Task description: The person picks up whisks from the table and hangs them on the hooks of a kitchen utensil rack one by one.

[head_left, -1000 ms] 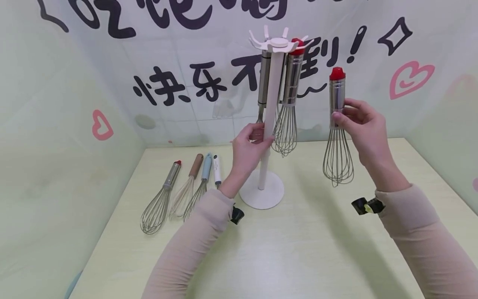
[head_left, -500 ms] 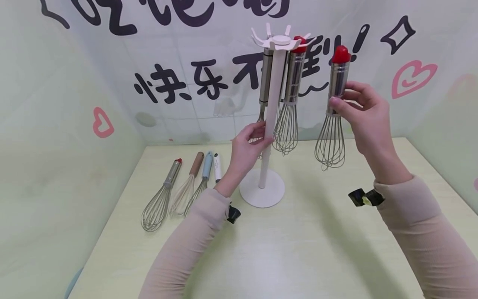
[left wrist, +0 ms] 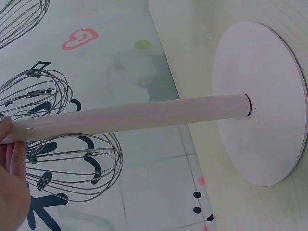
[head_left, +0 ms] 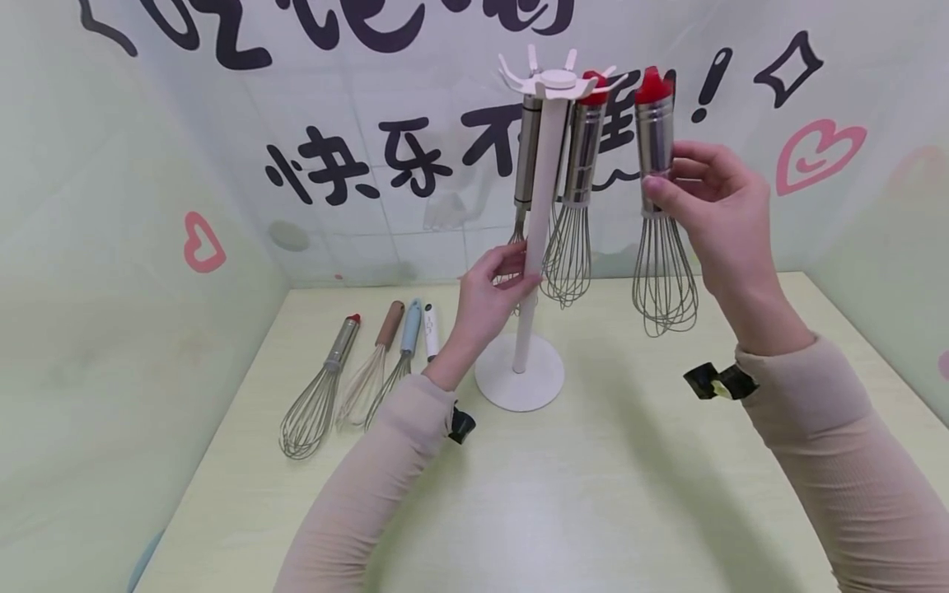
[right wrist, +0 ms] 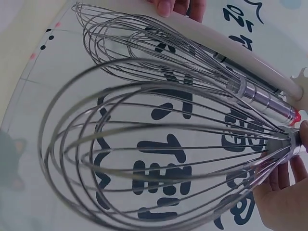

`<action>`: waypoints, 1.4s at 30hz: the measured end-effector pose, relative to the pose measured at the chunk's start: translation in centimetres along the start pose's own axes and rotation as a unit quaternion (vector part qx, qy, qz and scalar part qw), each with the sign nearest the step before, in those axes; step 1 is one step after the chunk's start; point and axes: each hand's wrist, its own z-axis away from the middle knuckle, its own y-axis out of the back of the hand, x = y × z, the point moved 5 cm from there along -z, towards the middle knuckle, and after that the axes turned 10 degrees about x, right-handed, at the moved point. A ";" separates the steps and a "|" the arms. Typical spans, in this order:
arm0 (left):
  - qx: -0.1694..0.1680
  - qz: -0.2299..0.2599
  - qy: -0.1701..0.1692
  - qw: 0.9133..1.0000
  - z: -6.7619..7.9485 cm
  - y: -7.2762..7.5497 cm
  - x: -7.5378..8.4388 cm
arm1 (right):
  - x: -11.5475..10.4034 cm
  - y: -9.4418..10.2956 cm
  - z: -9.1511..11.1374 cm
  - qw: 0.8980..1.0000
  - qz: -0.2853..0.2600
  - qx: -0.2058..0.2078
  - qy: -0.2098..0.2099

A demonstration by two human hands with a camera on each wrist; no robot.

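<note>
My right hand (head_left: 722, 210) pinches a whisk (head_left: 656, 140) by the lower part of its steel handle; its red tip points up and its wires hang down. The whisk is in the air to the right of a white stand (head_left: 544, 189), apart from its hooks. With my left hand (head_left: 493, 292) I grip the stand's post at mid-height. From the stand's hooked top hang a red-tipped whisk (head_left: 584, 156) and, partly behind the post, another steel-handled whisk (head_left: 526, 152). In the right wrist view the held whisk's wires (right wrist: 144, 154) fill the foreground.
On the table's left side lie a red-tipped whisk (head_left: 319, 391), a brown-handled whisk (head_left: 389, 327), a blue-handled whisk (head_left: 411, 331) and a white-handled utensil (head_left: 431, 331), partly hidden by my left arm. The stand's round base (head_left: 519, 391) rests on the table before a printed backdrop.
My right hand has raised the whisk and brought it left, nearer the stand's top. The left hand keeps its grip on the post.
</note>
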 end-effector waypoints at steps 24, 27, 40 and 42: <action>-0.005 0.003 0.002 1.000 -0.1 0.0 -0.5 | -0.2 -1.6 0.0 1.000 -0.009 -0.017 0.008; -0.006 0.003 -0.001 1.000 -0.1 0.1 -0.5 | 0.1 -1.9 0.1 1.000 -0.013 -0.020 0.004; -0.003 0.006 -0.011 1.000 0.1 0.2 -0.6 | 0.9 -2.8 0.5 0.999 -0.015 -0.031 0.003; -0.004 0.007 -0.015 1.000 0.1 0.2 -0.5 | 1.1 -2.9 0.5 0.999 -0.012 -0.030 0.003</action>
